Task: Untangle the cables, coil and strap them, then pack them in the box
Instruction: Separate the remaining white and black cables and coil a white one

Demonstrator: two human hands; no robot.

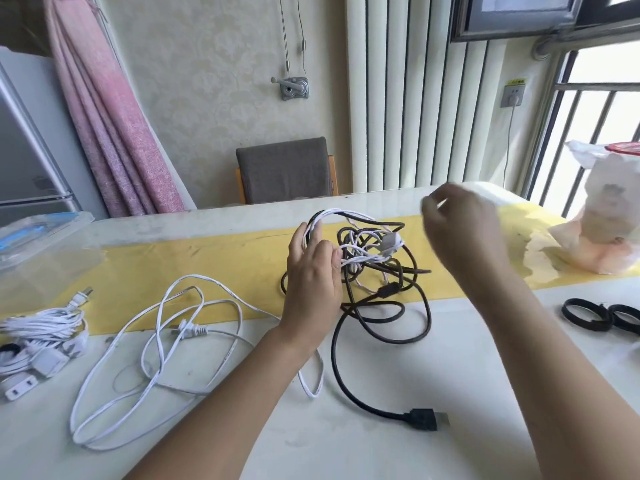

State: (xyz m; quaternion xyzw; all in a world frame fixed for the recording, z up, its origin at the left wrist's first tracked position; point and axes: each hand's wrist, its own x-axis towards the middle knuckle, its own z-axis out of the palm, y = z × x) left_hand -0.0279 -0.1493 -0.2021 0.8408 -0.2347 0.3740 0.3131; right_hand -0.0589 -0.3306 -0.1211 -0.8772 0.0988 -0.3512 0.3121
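One tangle (375,261) — in left hand (311,285)

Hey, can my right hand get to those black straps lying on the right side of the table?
Probably yes: the right hand hovers right of the tangled cables, and the black straps lie uncovered on the table beside that forearm.

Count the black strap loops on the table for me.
2. The first strap loop lies at the right side of the table; the second strap loop sits just right of it, cut off by the frame edge. More may lie out of view.
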